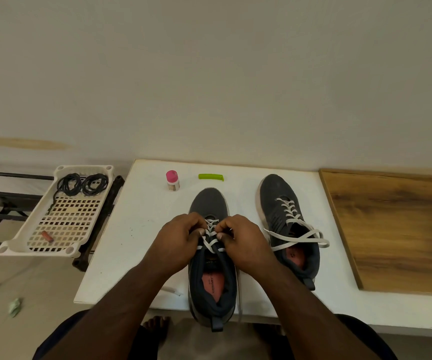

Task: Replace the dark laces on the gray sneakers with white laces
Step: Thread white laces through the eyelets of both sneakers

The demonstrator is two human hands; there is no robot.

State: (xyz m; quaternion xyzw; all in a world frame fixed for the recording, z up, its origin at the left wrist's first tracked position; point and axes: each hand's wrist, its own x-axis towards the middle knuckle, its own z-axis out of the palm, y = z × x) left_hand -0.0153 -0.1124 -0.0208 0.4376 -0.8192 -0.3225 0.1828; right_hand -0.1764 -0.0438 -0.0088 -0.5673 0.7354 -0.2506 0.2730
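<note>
From the head view, your left hand (177, 241) and right hand (244, 242) have their fingers (201, 231) pinched together on the white lace (208, 242) over the near sneaker (211, 258), which lies in the middle of the tabletop (137, 224). Pull both sides evenly, so each crossing lies flat. The other sneaker (287, 219) has its white lace already; the dark laces (81, 184) are in the basket (28, 235)

Soft, even, slightly dim indoor light, faint shadows, no glare; wide-angle bending at the edges, mild overall softness.
</note>
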